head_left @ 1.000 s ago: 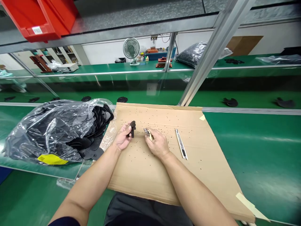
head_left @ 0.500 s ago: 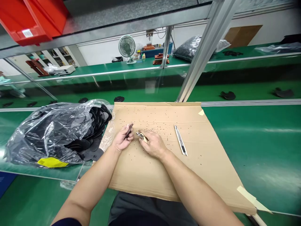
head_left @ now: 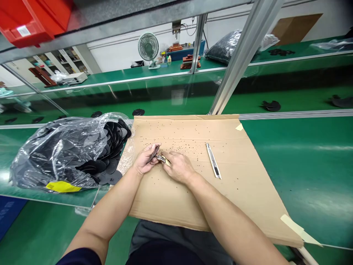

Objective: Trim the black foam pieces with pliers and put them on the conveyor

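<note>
My left hand (head_left: 143, 160) is closed around a thin black disc (head_left: 153, 154), tilted on edge above the cardboard sheet (head_left: 171, 198). Gripped in my right hand (head_left: 178, 167) is a pair of small pliers or cutters (head_left: 162, 159) with pale handles. The tool's metal tip touches or overlaps the lower edge of the disc; exact contact is too small to tell. Tiny dark bits lie scattered over the cardboard around both hands. A utility knife (head_left: 213, 161) rests on the cardboard to the right of my right hand.
A clear plastic bag (head_left: 57, 154) spilling black discs (head_left: 111, 165) lies left of the cardboard. A metal post (head_left: 234, 62) rises behind it. Beyond are a green belt with black pieces (head_left: 271, 106) and a fan (head_left: 148, 48). A red bin (head_left: 30, 22) hangs at upper left.
The tool in my right hand has come left to the black disc, closing the gap between them. The disc shows a wider face. The camera view has shifted slightly.
</note>
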`<state>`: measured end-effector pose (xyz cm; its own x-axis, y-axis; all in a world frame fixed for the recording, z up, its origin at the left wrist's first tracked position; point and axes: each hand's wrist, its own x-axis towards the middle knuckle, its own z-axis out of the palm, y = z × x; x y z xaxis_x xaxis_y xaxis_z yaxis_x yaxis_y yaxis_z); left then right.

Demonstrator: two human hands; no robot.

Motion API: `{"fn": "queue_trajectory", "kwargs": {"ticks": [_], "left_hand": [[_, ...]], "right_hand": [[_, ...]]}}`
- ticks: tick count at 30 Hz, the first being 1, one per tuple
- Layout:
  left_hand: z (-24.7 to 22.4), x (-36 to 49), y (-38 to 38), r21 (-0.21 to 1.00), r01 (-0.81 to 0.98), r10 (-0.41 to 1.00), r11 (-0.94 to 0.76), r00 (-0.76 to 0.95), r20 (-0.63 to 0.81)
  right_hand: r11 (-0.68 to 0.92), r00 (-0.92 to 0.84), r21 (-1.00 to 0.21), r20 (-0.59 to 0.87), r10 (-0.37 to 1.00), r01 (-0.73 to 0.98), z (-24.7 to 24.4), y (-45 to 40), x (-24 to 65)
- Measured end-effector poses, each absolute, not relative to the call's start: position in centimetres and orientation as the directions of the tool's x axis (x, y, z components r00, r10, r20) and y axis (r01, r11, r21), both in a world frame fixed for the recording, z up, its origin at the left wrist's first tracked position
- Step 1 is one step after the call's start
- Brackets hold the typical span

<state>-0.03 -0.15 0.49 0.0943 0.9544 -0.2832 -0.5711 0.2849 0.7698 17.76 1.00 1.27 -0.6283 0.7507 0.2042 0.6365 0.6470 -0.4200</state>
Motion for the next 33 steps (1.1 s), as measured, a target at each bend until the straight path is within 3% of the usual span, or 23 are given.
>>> {"fn": "queue_trajectory", "kwargs": {"ticks": [9, 24, 30, 33], "left_hand": [[0.57, 0.33, -0.07, 0.785, -0.561, 0.952, 0.262, 0.019, -0.305], [0.57, 0.82, 0.22, 0.782, -0.574, 0.939, 0.243, -0.064, -0.339], [0.70, 0.91, 0.34, 0.789, -0.568, 0.949, 0.234, -0.041, -0.312], [0.42, 0.79, 0.51, 0.786, -0.593, 0.965, 0.173, -0.059, -0.257]], "right_hand": [[0.629, -0.628, -0.339, 0.129, 0.768, 0.700, 1.99, 0.68, 17.53], [0.596, -0.610, -0.325, 0.071, 0.789, 0.734, 1.78, 0.76, 17.28], [0.547, -0.574, -0.415, 0.070, 0.816, 0.727, 1.78, 0.95, 17.64], [0.541, -0.509, -0.503, 0.215, 0.834, 0.674, 1.12, 1.54, 18.04]]}}
